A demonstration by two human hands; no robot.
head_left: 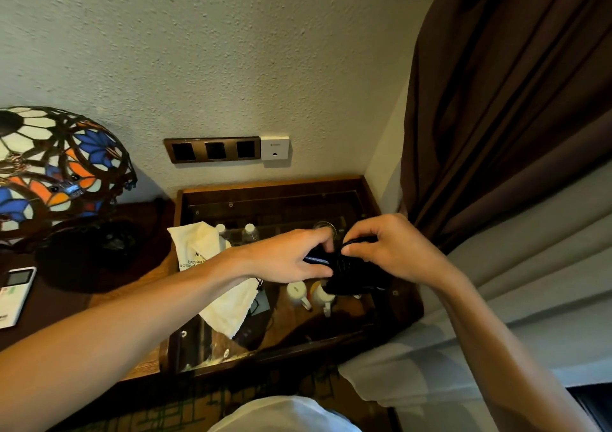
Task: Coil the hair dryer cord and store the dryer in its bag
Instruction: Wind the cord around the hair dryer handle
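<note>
Fig.: head view, both hands over a glass-topped cabinet (390, 302) by the wall. Left hand (291, 259) and right hand (394, 249) are close together, nearly touching, both closed on the black dryer (351, 272), held in the air above the glass; left grips the end w/ a pale stripe, right pinches from above w/ thumb and forefinger. Whether the right also holds cord cannot be told; cord itself is not clearly visible (dark on dark). Handling, as judged: dryer = rigid plastic shell, moderate wt, smooth, so best gripped round handle or barrel w/ a full palm, not fingertips; cord = limp but springy, likely to uncoil unless loops are pinned by a thumb; avoid sharp bends at the strain relief where cord meets handle. Bag (212, 266) = pale cloth w/ printed text, lying on the glass just left of the hands, partly under the left forearm; soft, light, floppy, mouth needs holding open w/ one hand while the other feeds the dryer in. Counts: dryer 1; bag 1; hands 2; bottles (250, 233) seen under the glass 2; white mugs (296, 294) 2; stained-glass lamp (56, 166) 1; remote (15, 296) 1; dark wall switches (213, 150) 3, plus 1 white plate beside them; curtain (513, 100) at right.
</note>
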